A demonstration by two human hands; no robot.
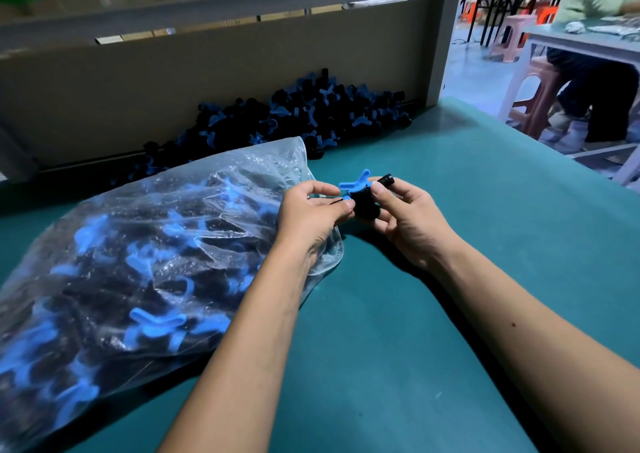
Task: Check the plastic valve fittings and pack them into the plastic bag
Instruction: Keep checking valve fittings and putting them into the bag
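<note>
Valve fittings, black with blue handles, fill the crinkled clear plastic bag (145,255). Left hand (311,217) and right hand (405,220) pinch one fitting (363,199) between them.

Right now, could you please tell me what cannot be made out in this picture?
- Black valve fitting with blue handle: head view, fingers of left hand and right hand cover its body.
- Clear plastic bag: cut off by left edge.
- Heap of loose fittings: blurred, uncountable.

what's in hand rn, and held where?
One valve fitting, held by both hands: left hand pinches its left end below the blue handle, right hand grips the black body's right end.
</note>
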